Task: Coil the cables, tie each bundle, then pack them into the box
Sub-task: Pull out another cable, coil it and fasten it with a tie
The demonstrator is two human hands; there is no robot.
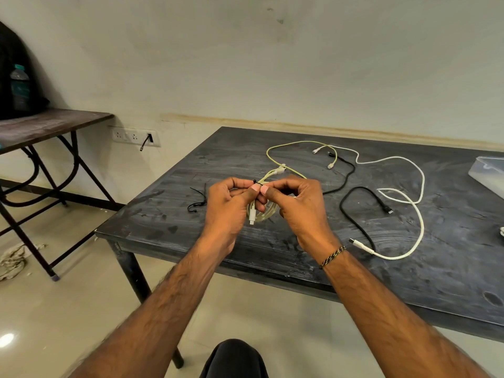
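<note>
Two hands, left hand (226, 203) and right hand (296, 203), pinch a black tie (257, 183) around the coiled pale cable (261, 214), held above the table (191, 222). Far right lies the clear box (488, 174); loose white cable (409, 203) and black cable (354, 211) sprawl between.

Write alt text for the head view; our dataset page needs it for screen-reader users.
Both hands, left and right, pinch a black tie around a coiled pale yellow cable above a dark table. Yellow, white and black cables lie loose beyond, a clear box at right.
</note>
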